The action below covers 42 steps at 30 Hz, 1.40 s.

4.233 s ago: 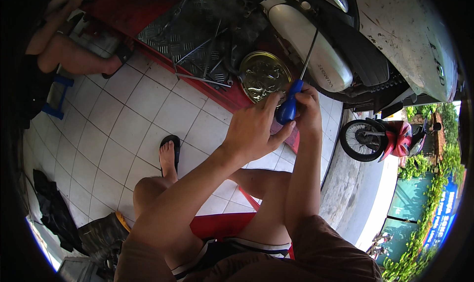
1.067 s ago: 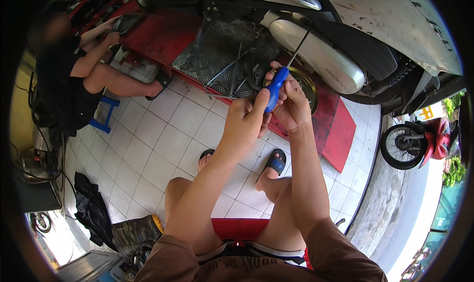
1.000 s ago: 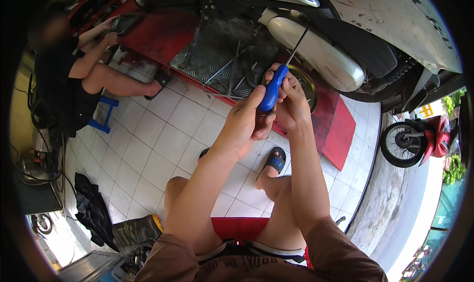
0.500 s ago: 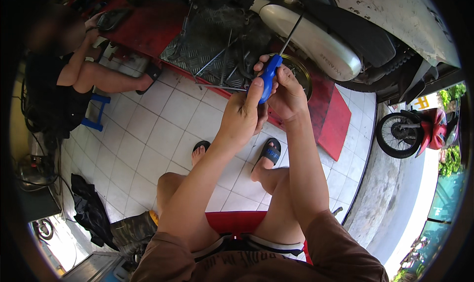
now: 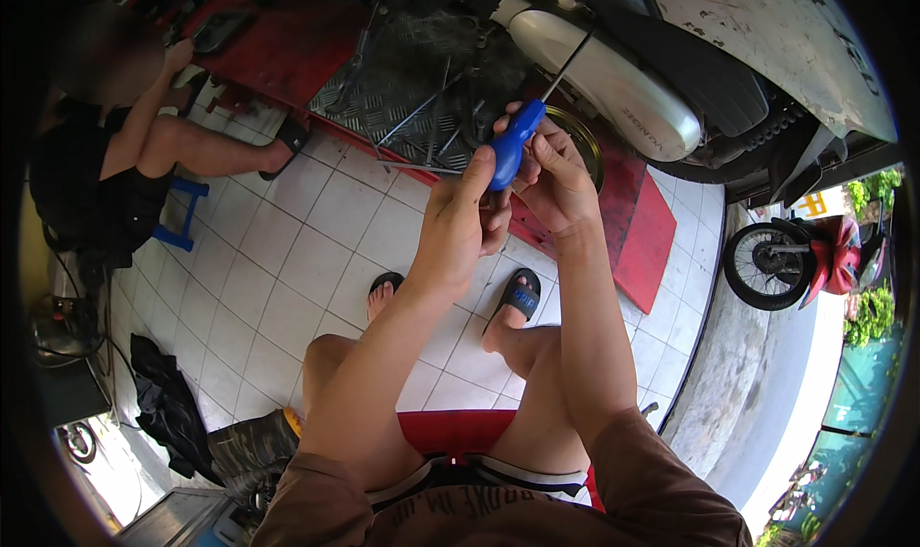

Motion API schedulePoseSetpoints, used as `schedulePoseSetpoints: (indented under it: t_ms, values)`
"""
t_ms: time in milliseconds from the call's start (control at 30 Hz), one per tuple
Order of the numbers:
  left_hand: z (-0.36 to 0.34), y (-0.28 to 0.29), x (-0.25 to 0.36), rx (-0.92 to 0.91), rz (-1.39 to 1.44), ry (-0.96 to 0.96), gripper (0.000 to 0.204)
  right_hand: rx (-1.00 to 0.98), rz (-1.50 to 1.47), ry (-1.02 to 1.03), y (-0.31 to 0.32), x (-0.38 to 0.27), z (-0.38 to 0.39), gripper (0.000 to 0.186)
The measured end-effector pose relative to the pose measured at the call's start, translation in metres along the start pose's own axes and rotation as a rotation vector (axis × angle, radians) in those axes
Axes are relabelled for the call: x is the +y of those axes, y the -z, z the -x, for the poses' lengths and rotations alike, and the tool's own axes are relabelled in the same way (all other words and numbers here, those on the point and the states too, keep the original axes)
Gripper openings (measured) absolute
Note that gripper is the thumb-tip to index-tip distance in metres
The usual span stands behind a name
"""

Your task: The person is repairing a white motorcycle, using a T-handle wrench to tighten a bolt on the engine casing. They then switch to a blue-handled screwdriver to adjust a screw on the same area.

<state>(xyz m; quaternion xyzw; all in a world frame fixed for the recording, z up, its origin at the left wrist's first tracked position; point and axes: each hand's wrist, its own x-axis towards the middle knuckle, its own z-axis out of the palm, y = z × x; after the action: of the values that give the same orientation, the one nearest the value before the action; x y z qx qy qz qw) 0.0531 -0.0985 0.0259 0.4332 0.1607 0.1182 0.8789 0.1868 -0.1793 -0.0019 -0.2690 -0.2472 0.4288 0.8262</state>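
Note:
Both of my hands grip a blue-handled screwdriver [image 5: 516, 140], held out above my knees with its thin metal shaft angled up to the right. My left hand [image 5: 458, 223] has its thumb against the end of the handle, and its other fingers curl underneath, partly hidden. My right hand [image 5: 559, 188] wraps its fingers and thumb round the handle from the right. Behind them stands a motorbike [image 5: 757, 39] with a long silver casing [image 5: 613, 82]; the shaft's tip overlaps it in the view, and I cannot tell whether they touch. A round gold-coloured tray [image 5: 585, 149] is partly hidden by my right hand.
Metal tools [image 5: 431, 106] lie on a red lift platform [image 5: 647, 250] with a treadplate. At left, a co-worker [image 5: 86, 154] sits on a blue stool [image 5: 182, 226]. A black cloth [image 5: 158, 394] lies on the white tiles [image 5: 278, 279]. Outside at right is a red motorbike [image 5: 819, 260].
Compared with a second ago, my hands and the screwdriver sit slightly higher and further left in the picture. The co-worker has bent forward. Four seconds ago, less of that person was in view.

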Motion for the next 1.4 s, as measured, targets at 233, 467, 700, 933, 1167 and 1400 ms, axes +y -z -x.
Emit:
schedulePoseSetpoints:
  t_ms: [233, 467, 700, 933, 1167, 1400]
  values:
    - [0.001, -0.001, 0.009, 0.034, -0.017, 0.106, 0.05, 0.058, -0.008, 0.054, 0.003, 0.004, -0.004, 0.034]
    - [-0.007, 0.008, -0.008, 0.281, -1.179, -0.753, 0.037, 0.123, 0.08, 0.039, 0.01, 0.001, -0.005, 0.032]
    - [-0.007, 0.014, -0.003, -0.304, 0.611, 0.335, 0.056, 0.001, 0.019, -0.036, -0.005, 0.001, -0.001, 0.031]
    - [-0.007, 0.01, -0.005, 0.168, -0.947, -0.506, 0.032, 0.148, 0.122, -0.055, 0.018, 0.007, -0.002, 0.027]
    - [-0.007, 0.014, -0.007, 0.012, -0.023, 0.051, 0.043, 0.095, 0.008, -0.006, 0.002, 0.004, -0.004, 0.031]
    - [-0.003, 0.005, 0.002, -0.053, 0.057, 0.149, 0.047, 0.094, 0.064, 0.037, 0.006, 0.004, -0.002, 0.027]
